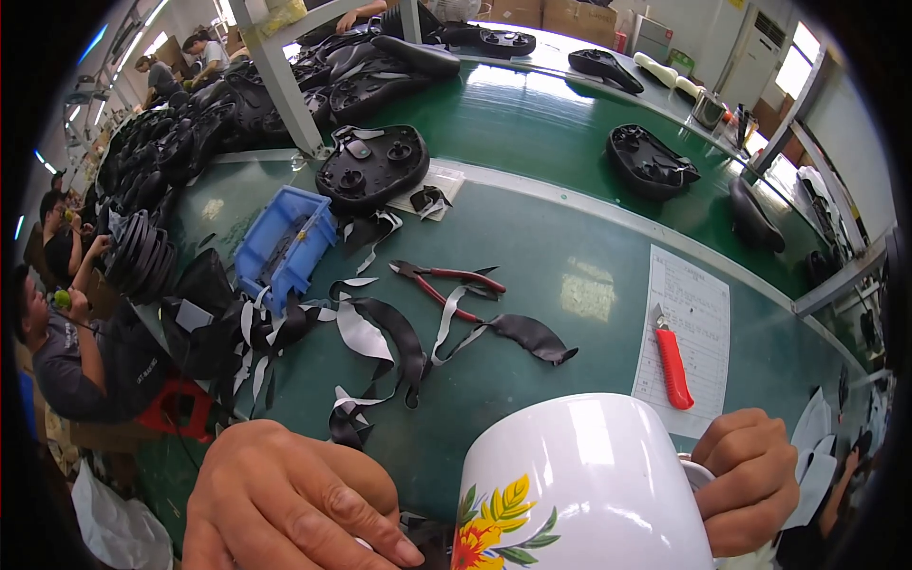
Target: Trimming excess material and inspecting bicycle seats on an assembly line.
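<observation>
Right hand (750, 483) fingers clamped on handle (697, 472) of white floral mug (584, 475), mug at lower middle, close to camera.
Right fist knuckles outward, fingers curled. Left hand (294, 503) back-up at lower left, fingers bent, close together, tips toward mug; cannot tell if they grip anything. Mug: yellow-red flower print (489, 532) on left side, handle points right, long axis roughly up-down in view, leaning slightly; can't tell which end is rim. Past it on green desk (527, 252): printed form (708, 304), lines of small text, red utility knife (674, 369) lying across it. Left of that, red-handled nippers (458, 274) near black-and-white fabric strips (399, 334); blue plastic bin (302, 261); black seat pan (375, 169) upside down.
</observation>
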Demonstrator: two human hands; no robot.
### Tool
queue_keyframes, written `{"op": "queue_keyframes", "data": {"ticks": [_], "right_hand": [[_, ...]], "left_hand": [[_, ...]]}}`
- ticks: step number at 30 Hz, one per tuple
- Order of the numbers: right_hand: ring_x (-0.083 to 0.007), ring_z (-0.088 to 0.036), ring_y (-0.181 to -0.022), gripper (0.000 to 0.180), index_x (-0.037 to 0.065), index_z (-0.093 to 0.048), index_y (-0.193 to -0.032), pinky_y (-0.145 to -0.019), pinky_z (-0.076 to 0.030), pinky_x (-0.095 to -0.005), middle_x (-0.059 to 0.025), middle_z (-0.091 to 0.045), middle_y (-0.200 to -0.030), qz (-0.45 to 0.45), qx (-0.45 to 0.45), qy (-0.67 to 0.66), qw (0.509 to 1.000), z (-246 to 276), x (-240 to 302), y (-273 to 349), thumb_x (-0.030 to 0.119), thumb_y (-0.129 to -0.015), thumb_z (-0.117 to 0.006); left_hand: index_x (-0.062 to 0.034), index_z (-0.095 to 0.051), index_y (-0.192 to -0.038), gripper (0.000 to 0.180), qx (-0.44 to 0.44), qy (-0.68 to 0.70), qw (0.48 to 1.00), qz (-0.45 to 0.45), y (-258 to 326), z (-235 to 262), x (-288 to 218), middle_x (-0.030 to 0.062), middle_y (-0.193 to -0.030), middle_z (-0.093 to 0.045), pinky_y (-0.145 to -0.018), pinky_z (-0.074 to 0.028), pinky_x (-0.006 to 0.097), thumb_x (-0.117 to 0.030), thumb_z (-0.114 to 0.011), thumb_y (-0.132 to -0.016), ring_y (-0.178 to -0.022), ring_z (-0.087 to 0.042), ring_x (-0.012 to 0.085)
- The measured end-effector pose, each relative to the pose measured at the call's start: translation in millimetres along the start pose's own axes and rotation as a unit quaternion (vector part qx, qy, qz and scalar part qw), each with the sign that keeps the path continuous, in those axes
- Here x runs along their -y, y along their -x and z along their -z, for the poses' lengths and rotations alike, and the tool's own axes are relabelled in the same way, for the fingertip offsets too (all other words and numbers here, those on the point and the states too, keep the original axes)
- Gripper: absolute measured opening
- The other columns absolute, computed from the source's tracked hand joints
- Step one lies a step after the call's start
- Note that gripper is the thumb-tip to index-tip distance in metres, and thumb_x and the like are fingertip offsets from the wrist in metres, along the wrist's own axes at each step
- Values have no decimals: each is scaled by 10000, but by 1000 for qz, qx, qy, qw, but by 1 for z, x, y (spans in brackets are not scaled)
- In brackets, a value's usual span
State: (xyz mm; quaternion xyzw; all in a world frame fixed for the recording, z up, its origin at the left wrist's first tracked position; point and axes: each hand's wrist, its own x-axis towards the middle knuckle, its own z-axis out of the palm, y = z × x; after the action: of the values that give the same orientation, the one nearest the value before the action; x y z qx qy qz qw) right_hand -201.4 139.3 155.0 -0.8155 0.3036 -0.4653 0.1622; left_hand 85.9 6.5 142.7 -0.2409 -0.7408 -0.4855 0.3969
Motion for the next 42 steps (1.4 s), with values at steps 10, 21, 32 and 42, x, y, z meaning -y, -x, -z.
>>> {"op": "queue_keyframes", "data": {"ticks": [10, 21, 32, 42], "right_hand": [[-126, -449, -427, 61, 102, -667, -782, -402, -391, -243, -37, -638, -686, 1, 3, -22, 1000, -2, -7, -2, 146, -774, -707], [-174, -501, -424, 458, 47, -622, -628, -398, -317, -265, -58, -573, -560, -69, -154, 14, 986, -36, -23, -9, 434, -526, -844], [-88, -376, -444, 344, 6, -641, -690, -426, -224, -240, -21, -513, -544, -209, -178, 38, 961, -54, -46, -33, 285, -613, -826], [-69, -384, -500, 253, -4, -621, -735, -463, -289, -249, -12, -497, -563, -318, -63, -67, 943, -88, -84, -36, 203, -738, -767]], "left_hand": [[-166, -586, -1145, 301, -33, 13, 999, 41, -5, -4, -4, 124, -1034, -645, -810, -559, 375, -212, -657, -857, -931, -667, 262], [-103, -512, -1207, 545, -213, 90, 968, 95, 12, -12, -2, 230, -1093, -555, -906, -503, 509, -200, -780, -743, -1031, -587, 363], [50, -560, -1127, 803, -210, -435, 856, 185, -12, -13, 34, 188, -1112, -607, -892, -440, 395, -266, -820, -436, -1051, -576, 318], [-68, -485, -1269, 786, -46, -538, 762, 359, 7, -7, 27, 153, -1169, -540, -740, -525, 403, -383, -775, -610, -964, -604, 338]]}}
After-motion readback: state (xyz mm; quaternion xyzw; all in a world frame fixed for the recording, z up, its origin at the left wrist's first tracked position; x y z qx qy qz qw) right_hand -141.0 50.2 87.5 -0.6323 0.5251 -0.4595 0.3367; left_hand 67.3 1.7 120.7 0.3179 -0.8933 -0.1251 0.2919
